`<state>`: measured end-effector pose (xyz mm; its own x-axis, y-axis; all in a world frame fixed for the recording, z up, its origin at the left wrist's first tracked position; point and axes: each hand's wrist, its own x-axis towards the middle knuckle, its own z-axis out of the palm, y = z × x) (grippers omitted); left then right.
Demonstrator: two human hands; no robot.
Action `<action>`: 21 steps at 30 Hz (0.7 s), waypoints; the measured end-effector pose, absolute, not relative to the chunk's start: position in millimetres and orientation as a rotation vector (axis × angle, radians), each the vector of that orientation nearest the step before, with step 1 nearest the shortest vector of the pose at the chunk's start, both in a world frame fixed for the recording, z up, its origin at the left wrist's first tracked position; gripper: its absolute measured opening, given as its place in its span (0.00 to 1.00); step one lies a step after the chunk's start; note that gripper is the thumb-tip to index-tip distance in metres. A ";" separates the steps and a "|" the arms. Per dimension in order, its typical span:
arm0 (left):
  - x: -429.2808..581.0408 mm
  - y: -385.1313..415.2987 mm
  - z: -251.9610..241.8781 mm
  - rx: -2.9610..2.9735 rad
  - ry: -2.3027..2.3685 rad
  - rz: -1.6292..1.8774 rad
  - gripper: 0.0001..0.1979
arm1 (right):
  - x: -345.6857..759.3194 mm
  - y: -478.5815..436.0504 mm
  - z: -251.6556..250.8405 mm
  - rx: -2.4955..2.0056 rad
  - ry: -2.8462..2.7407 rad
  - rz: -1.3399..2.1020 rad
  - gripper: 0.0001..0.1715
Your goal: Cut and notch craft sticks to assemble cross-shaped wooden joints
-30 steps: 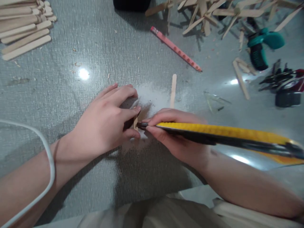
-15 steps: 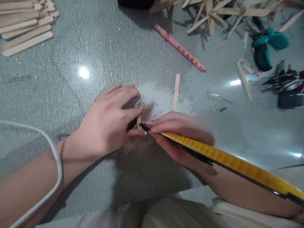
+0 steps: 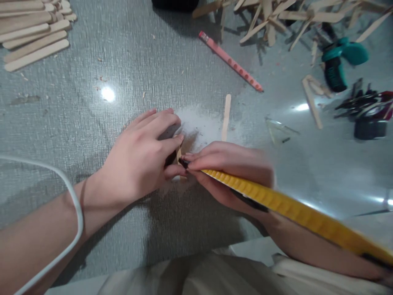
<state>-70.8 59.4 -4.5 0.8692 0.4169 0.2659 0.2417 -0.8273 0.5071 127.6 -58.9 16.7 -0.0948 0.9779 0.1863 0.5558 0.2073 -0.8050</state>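
My left hand [image 3: 143,151] presses a wooden craft stick [image 3: 179,152] onto the table, index finger at one end and thumb near the other. Its fingers cover part of the stick. In my right hand [image 3: 229,162] is a long yellow and black utility knife [image 3: 276,200], pinched close to its dark tip. That tip touches or nearly touches the stick between my left thumb and index finger; the exact contact is too small to see. Another craft stick [image 3: 226,116] lies just beyond my right hand.
A pink pencil [image 3: 231,61] lies farther back. Stacked sticks [image 3: 37,37] sit at the left, joined stick pieces [image 3: 270,18] at the back. Teal-handled cutters [image 3: 336,65], a dark container [image 3: 370,128] and a clear triangle [image 3: 281,131] are rightward. A white cable [image 3: 72,196] crosses my left forearm.
The knife and my right hand have shifted slightly left, with the tip farther over the stick. My left hand keeps almost the same place. The view has moved slightly.
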 end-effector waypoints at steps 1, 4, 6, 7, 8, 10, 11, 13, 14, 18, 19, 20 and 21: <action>-70.6 59.0 -4.4 2.575 0.489 0.502 0.14 | 128.6 -56.1 18.5 -1.417 -1.777 0.734 0.08; -69.8 57.4 -3.4 2.593 0.486 0.487 0.17 | 129.7 -51.1 22.2 -1.391 -1.799 0.733 0.07; -69.2 56.1 -3.0 2.614 0.487 0.496 0.19 | 129.1 -50.8 22.8 -1.417 -1.781 0.732 0.07; -69.1 55.4 -3.1 2.625 0.493 0.508 0.20 | 128.8 -51.4 22.4 -1.436 -1.770 0.742 0.07; -69.2 54.8 -3.5 2.637 0.499 0.511 0.20 | 128.8 -52.5 21.5 -1.454 -1.757 0.756 0.06; -69.7 53.8 -4.7 2.654 0.505 0.524 0.21 | 129.6 -55.1 18.6 -1.484 -1.707 0.743 0.06; -70.1 53.5 -5.4 2.657 0.498 0.529 0.22 | 130.4 -56.5 16.8 -1.491 -1.678 0.721 0.05; -70.7 52.9 -6.4 2.652 0.486 0.539 0.24 | 132.3 -58.7 13.5 -1.472 -1.648 0.661 0.05; -70.9 52.5 -6.7 2.646 0.487 0.546 0.23 | 133.0 -59.3 12.4 -1.461 -1.656 0.645 0.05; -70.1 50.5 -6.4 2.645 0.526 0.585 0.16 | 132.9 -59.7 12.9 -1.430 -1.714 0.665 0.06; -69.9 50.0 -6.1 2.650 0.538 0.585 0.15 | 132.2 -59.6 13.7 -1.426 -1.716 0.666 0.06; -69.7 49.7 -5.8 2.652 0.550 0.579 0.14 | 131.4 -59.6 14.3 -1.420 -1.719 0.662 0.07; -69.5 49.3 -5.5 2.652 0.550 0.576 0.13 | 130.7 -59.7 14.8 -1.411 -1.723 0.651 0.08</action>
<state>-69.5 49.3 -5.5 0.8401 0.4435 0.3124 0.2919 -0.8550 0.4287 130.7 -59.7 14.8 -0.0594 0.9645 0.2572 0.5539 0.2462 -0.7953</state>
